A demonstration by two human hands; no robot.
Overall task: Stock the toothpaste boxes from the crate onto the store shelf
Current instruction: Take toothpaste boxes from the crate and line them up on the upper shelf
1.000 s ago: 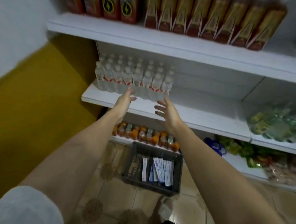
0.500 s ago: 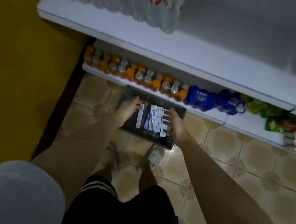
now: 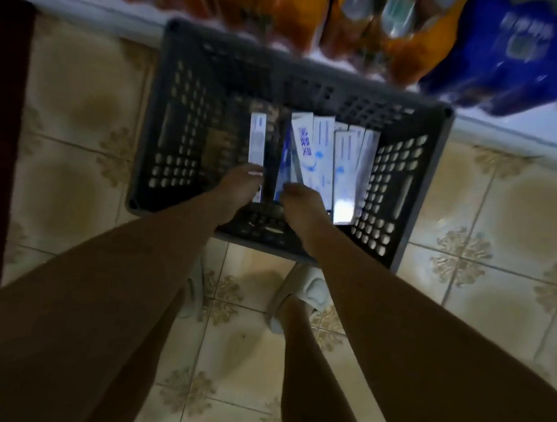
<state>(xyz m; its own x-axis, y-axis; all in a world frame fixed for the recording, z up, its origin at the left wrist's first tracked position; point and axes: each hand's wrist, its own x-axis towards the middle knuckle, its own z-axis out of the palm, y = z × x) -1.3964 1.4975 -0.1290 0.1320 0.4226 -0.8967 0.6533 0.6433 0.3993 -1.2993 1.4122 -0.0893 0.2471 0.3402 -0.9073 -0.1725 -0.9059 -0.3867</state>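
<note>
Toothpaste boxes (image 3: 320,154) are standing on end inside the grey crate (image 3: 183,131) on the tiled floor (image 3: 500,226), packed toward its right half, which looks like it makes them easy to grab from the top. Left hand (image 3: 239,188) sits at the near end of a lone box (image 3: 256,140), right hand (image 3: 299,202) at the near end of the main bunch. Fingers are tucked out of sight, so can't tell if either is actually gripping yet. Orange bottles (image 3: 349,24) and the blue pack (image 3: 512,52) on the bottom shelf are blurred and cut off.
</note>
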